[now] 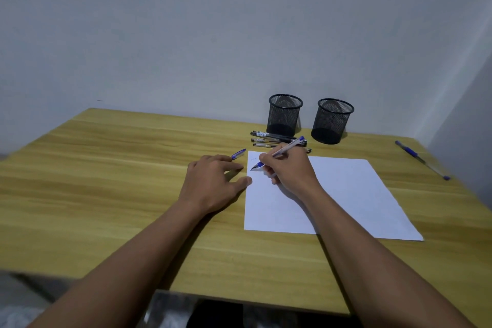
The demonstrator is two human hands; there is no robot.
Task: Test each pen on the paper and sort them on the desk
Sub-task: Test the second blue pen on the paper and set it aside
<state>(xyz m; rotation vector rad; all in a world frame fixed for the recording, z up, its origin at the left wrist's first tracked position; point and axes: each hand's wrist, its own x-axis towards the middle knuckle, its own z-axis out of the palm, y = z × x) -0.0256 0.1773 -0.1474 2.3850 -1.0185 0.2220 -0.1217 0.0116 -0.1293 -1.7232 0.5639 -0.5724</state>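
Blue ink and a clear barrel mark the pen in use, which sits just right of the frame's centre, pinched in a writing grip by the right hand. Its long axis slants from the tip at lower left, touching the upper left corner of the white paper, up to the blue end at upper right. A faint scribble shows just above the tip, too small to read.

Its blue cap is held at the fingertips of the left hand, just left of the paper's edge; the rest of that hand lies spread on the wooden desk, thumb touching the sheet's left border. The cap points up and right, roughly parallel to the pen, and lies to the left of the tip. Judging by this, recapping calls for the 2 hands to close a short gap, the left being nearer the cap.

Above the hand, 3 black pens lie side by side, near the sheet's top edge, seemingly untested. Behind them stand 2 black mesh cups, both looking empty. At the far right edge, 1 capped blue pen lies well apart, slanting down and right, probably already sorted.
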